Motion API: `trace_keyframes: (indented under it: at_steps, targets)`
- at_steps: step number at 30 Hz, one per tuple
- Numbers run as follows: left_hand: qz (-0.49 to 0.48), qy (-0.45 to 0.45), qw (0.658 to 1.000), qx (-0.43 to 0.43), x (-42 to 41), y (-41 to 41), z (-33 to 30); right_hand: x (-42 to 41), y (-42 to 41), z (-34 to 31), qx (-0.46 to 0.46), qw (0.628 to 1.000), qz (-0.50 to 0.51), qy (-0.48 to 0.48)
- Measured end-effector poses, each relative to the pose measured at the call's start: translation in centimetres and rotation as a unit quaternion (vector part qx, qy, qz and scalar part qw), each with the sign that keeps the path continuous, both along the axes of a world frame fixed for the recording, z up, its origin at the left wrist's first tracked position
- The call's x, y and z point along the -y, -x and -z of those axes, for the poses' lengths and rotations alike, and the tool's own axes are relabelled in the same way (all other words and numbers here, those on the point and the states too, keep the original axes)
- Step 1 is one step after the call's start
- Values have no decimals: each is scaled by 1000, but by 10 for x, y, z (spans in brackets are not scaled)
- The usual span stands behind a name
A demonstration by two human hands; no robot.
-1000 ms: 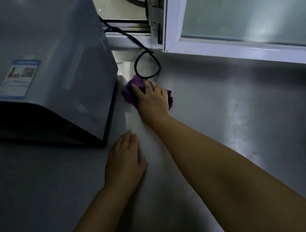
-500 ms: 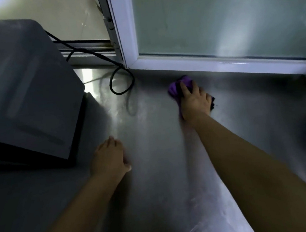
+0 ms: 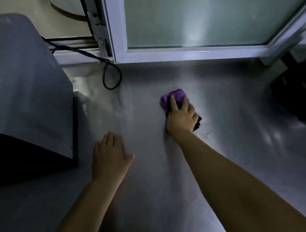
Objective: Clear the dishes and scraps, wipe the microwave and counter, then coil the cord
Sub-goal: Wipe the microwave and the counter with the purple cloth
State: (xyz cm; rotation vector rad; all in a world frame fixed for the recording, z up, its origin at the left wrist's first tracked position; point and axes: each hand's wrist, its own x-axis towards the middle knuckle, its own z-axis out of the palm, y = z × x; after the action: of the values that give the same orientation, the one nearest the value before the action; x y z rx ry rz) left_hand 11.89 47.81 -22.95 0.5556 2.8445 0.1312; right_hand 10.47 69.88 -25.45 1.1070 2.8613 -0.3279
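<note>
My right hand (image 3: 181,117) presses a crumpled purple cloth (image 3: 175,95) flat onto the steel counter (image 3: 157,200), right of centre. My left hand (image 3: 109,156) lies palm down on the counter with fingers together, holding nothing, just right of the grey microwave (image 3: 19,88). The microwave stands at the left, its dark front facing down-left. A black cord (image 3: 111,76) runs from behind the microwave along the window sill and drops in a loose loop onto the counter.
A white-framed window (image 3: 189,53) with frosted glass lines the back of the counter. A dark object (image 3: 301,96) stands at the right edge below the window corner. A hinge (image 3: 97,25) sits on the frame above the cord.
My right hand has swept the cloth from beside the microwave and cord rightwards, then back toward me. My left hand has stayed planted on the counter.
</note>
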Motion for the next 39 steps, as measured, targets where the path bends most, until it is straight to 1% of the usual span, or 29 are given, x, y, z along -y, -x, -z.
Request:
trace_keyframes:
  at_steps: [2, 5, 8, 11, 13, 16, 20, 23, 26, 30, 33, 36, 39]
  targets:
    - [7, -42, 999, -11, 20, -6, -6, 37, 9, 1, 4, 999, -36, 5]
    - [13, -73, 997, -9, 60, -19, -10, 90, 21, 0, 12, 996, -91, 11]
    - [-21, -85, 996, 21, 97, -35, -9, 138, 25, -2, 1, 987, -158, 21]
    - [-56, -110, 992, 41, 117, -47, -9, 179, 11, 4, 0, 969, -246, 28]
    - [-66, -116, 990, 50, 118, -53, -11, 193, -8, 8, 2, 958, -284, 32]
    - [-59, -104, 992, 44, 109, -61, -12, 187, -38, 10, 3, 949, -314, 31]
    - [-34, -68, 996, 43, 76, -68, -13, 135, -63, 8, -13, 962, -270, 32]
    - [13, -50, 997, 49, 39, -74, -12, 73, -67, 6, -16, 975, -223, 21]
    - [60, -44, 997, 35, -2, -82, -11, 12, -69, 3, -12, 986, -168, 5]
    - [85, -44, 995, 22, -46, -97, -9, -58, -80, 3, -20, 995, -99, -6]
    - [105, -50, 993, 15, -68, -107, -7, -108, -99, 2, -3, 999, -44, -3]
    - [112, -66, 991, 14, -77, -117, -5, -135, -128, 2, 6, 1000, 2, -9]
    - [112, -65, 991, 23, -72, -124, -6, -130, -155, 4, 0, 999, 53, -9]
